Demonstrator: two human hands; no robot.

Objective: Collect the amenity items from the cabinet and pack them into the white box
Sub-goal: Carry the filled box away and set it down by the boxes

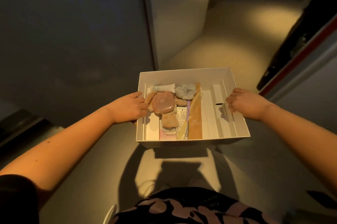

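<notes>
Gripping white box [184,76] with left hand [130,107], right hand [245,104]

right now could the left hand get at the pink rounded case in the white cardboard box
Probably yes: the pink rounded case lies uncovered on top, just inside the wall the left hand grips. But that hand would have to release the white box, leaving only the right hand holding it.
</notes>
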